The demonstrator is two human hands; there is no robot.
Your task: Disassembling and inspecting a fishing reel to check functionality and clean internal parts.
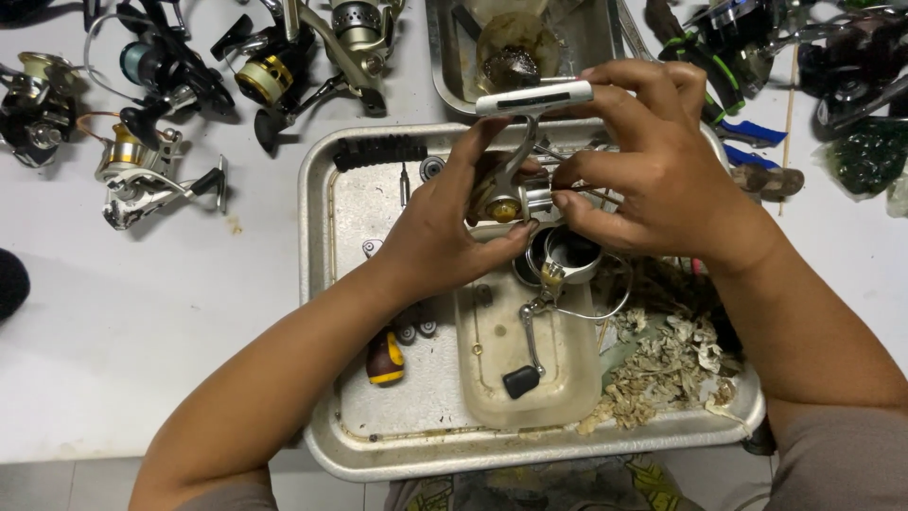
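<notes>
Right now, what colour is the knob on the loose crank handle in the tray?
Black knob, head view.

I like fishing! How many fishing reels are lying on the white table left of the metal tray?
5: far left edge, silver-gold one, black one, gold-black one, grey one at top. More may be cut off above.

No pkgs, signs or screens in view. Only label-like item: dark narrow rectangular strip (532, 98) w/ faint markings, set along the white flat bar at top centre, above the metal tray; too small to make out more.
</notes>
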